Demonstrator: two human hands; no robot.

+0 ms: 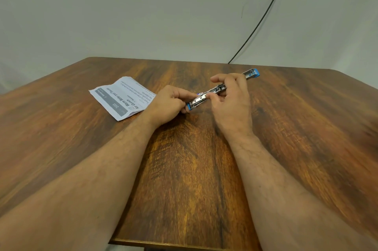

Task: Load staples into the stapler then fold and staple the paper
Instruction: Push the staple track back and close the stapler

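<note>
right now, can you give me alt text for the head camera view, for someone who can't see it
Two bare hands hold a blue and metal stapler swung fully open above a wooden table: the left hand grips its near end, and the right hand pinches its middle. A printed paper lies flat to the left of the hands.

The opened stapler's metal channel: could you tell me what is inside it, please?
The stapler lies swung open, held by the left hand and right hand. Its bare metal rail shows; the right thumb covers part, so staples cannot be confirmed.
</note>
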